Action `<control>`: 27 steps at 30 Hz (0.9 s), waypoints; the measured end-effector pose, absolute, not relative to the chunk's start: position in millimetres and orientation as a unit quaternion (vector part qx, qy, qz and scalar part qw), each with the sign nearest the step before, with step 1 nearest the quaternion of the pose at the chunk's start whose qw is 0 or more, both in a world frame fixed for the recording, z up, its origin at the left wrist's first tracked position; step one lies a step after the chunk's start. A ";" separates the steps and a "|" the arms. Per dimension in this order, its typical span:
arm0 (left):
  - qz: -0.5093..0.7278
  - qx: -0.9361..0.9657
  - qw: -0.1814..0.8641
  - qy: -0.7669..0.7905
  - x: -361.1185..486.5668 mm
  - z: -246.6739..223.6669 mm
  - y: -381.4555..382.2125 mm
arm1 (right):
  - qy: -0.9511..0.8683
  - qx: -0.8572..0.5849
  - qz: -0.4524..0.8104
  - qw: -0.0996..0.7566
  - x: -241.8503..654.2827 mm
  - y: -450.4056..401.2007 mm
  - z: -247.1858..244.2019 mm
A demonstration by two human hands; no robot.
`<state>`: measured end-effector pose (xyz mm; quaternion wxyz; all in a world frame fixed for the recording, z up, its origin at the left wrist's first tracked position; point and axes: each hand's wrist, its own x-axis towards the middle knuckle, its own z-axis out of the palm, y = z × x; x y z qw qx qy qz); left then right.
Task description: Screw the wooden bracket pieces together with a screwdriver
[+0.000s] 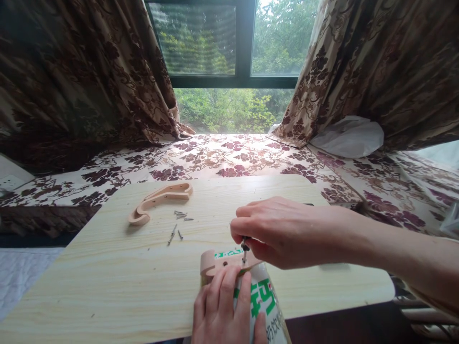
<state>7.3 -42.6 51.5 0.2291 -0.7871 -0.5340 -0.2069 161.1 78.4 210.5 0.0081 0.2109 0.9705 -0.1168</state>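
Note:
My left hand point(224, 308) lies over a white carton point(263, 298) with green lettering, its fingertips pressing the edge of a pale wooden piece point(229, 262) against it. A dark hole shows in that piece. From the right, my right hand point(274, 231) is closed round a small screwdriver point(245, 246); its handle is hidden in the fingers. The tool stands nearly upright, its tip at the wooden piece. Further left on the wooden table point(161, 272) lies a curved wooden hook point(161, 196). Beside the hook are several loose screws point(181, 215).
Behind the table is a ledge with flowered cloth point(222, 155), below a window point(229, 105) between patterned curtains point(136, 71). A white plastic bag point(349, 136) sits at the back right. Part of a dark object point(308, 204) shows behind my right wrist.

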 end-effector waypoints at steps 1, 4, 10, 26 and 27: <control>-0.207 -0.787 0.228 -0.535 7.2 51.5 -42.7 | 0.970 0.211 -0.117 0.010 160.6 78.0 211.0; -0.209 -0.787 0.223 -0.536 7.1 51.9 -43.5 | 0.971 0.207 -0.118 0.008 158.8 77.7 211.5; -0.202 -0.786 0.218 -0.542 7.6 52.6 -45.7 | 0.964 0.237 -0.116 0.013 157.4 80.1 208.0; -0.205 -0.786 0.219 -0.540 6.9 51.8 -45.1 | 0.964 0.258 -0.049 0.037 147.4 78.5 215.5; -0.204 -0.786 0.217 -0.542 6.8 51.5 -45.1 | 0.967 0.241 -0.068 0.037 149.7 78.4 218.7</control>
